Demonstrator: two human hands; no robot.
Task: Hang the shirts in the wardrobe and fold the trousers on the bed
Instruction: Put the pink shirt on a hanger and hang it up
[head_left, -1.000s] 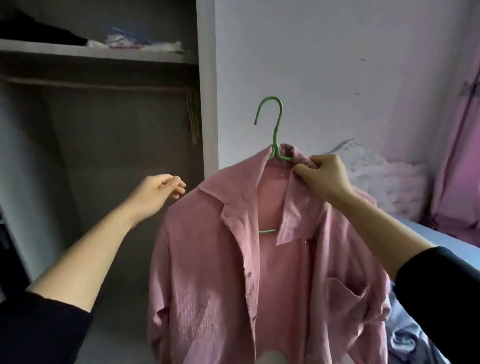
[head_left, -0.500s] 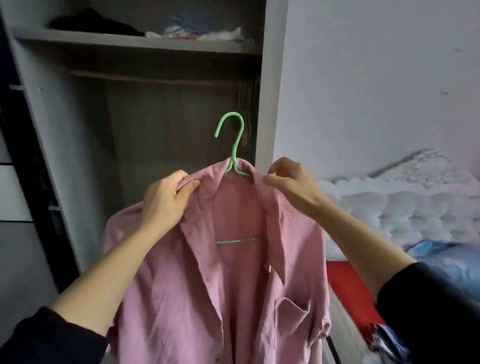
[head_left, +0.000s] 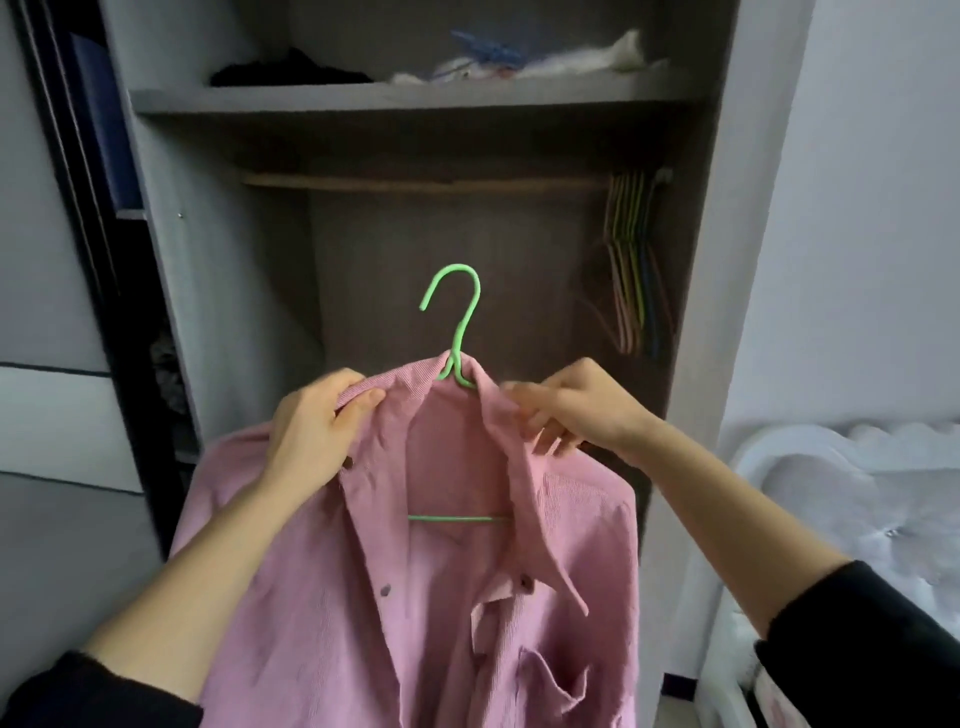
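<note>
Both my left hand and right hand grip the collar of the pink ribbed shirt, already on its green wire hanger but not yet hooked over the wooden rail of the wardrobe above.

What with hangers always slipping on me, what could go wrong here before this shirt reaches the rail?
1. The left hand and right hand grip the pink shirt by its collar, not the green hanger, so the hanger could tip or slip out on lifting.
2. Its hook lies flat-on, along the rail above; unturned, it may miss.
3. The spare hangers bunched at the rail's right end might snag a sleeve.
</note>
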